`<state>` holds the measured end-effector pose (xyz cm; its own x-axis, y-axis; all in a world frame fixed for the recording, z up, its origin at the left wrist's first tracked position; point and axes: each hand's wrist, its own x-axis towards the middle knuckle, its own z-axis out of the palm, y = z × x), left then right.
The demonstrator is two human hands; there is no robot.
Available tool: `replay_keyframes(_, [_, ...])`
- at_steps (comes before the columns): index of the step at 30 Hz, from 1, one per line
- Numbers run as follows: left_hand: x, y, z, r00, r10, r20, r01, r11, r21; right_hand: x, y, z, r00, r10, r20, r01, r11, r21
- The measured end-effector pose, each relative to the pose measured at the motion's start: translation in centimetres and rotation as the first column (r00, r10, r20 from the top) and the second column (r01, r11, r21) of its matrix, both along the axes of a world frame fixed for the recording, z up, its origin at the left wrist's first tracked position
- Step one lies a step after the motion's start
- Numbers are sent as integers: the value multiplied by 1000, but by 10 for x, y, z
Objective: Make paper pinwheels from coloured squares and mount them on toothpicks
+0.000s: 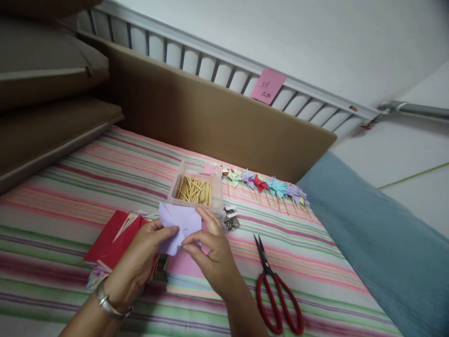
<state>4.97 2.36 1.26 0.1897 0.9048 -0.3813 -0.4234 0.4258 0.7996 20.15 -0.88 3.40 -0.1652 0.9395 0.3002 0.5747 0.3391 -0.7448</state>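
Observation:
A lavender sheet of paper (187, 217), with slits cut in it, is held between both hands above the striped cloth. My left hand (145, 241) grips its left side, the thumb lying on the paper's face. With thumb and index finger, my right hand (208, 248) pinches the lower right part of the same sheet. Beneath the hands lies a stack of paper topped by a pink sheet (185, 267). A pile of red paper (114, 241) sits under and left of my left wrist. Just beyond the sheet stands a clear plastic box (217, 187) of short wooden sticks (192, 191).
Red-handled scissors (268, 271) lie right of my right hand, blades pointing away. A small bag of metal pins (230, 222) is beside the box. Several paper pinwheels on sticks (259, 182) line the back, before a cardboard panel (210, 112). Cardboard boxes (52, 121) stand at left.

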Motion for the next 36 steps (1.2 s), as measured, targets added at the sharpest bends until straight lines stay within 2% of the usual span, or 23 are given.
replay_keyframes(6, [3,-3,-5,1000,-7,-6,7,1000,12,-6,-1,-1,992,-83,-92,76,994,-81])
replay_keyframes(10, [6,-4,-8,999,-40,-20,41,997,60,-11,-2,-2,985,-153,-74,142,981,-132])
replay_keyframes(19, [9,-5,-9,997,-52,-52,53,998,26,-10,0,-12,957,-278,-80,269,957,-103])
replay_keyframes(27, [10,-5,-9,997,-41,-64,40,999,-5,-11,3,-11,953,-297,-61,288,949,-127])
replay_keyframes(36, [7,-5,-13,990,-127,-66,129,991,25,-11,1,-13,955,-295,19,295,950,-106])
